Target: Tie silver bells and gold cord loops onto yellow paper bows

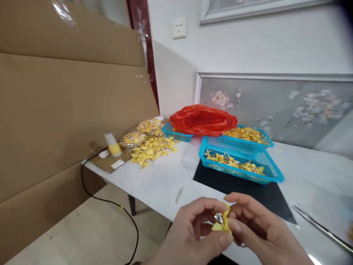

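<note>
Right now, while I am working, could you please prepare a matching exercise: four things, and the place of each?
Things
1. Red bag
2. Yellow piece
3. Metal tool
4. Front blue basket

Places
A. Right of the black sheet
B. Partly on the black sheet
C. Behind the front blue basket
D. Between the fingers of the left hand and right hand

Pairs: 1-C, 2-D, 3-A, 4-B

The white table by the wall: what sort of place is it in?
Probably a small handcraft workspace: a yellow piece being held, a loose heap of similar pieces, and a blue basket containing more.
</note>
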Available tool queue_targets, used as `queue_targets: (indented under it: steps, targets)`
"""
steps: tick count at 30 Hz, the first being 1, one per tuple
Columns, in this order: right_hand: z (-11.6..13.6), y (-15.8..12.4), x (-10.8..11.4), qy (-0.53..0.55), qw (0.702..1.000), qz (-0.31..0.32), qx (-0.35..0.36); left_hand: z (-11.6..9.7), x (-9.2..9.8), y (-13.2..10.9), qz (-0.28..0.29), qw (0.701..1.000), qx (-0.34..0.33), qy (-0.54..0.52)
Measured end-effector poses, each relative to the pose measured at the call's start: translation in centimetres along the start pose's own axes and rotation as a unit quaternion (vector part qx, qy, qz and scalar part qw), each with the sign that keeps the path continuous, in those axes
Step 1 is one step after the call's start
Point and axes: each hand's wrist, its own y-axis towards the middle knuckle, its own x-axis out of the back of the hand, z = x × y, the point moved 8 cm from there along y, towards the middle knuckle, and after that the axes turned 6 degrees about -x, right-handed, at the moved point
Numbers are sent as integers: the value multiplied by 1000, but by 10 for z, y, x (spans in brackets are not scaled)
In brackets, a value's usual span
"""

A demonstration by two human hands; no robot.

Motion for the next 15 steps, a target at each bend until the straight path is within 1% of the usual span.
queue_targets:
  steps: [1,2,5,7,9,12,15]
  targets:
    - [-1,6,-5,-13,1000,12,-1,3,5,-1,-13,999,8,-42]
    - [-1,13,-11,-26,999,29,1,6,12,-1,-39,995,21,-84]
    - [5,36,-39,-61,993,96,0,16,43,0,-133,969,53,-201]
    - [11,53,-63,-59,988,140,-17,19,64,1,-167,951,56,-255]
    - [15,73,-86,-33,985,166,-44,18,87,3,-191,939,43,-284]
    - [18,110,-113,-15,985,160,-60,19,120,2,-222,922,26,-316]
    - [16,155,-131,-48,990,124,-55,27,143,-4,-257,913,43,-314]
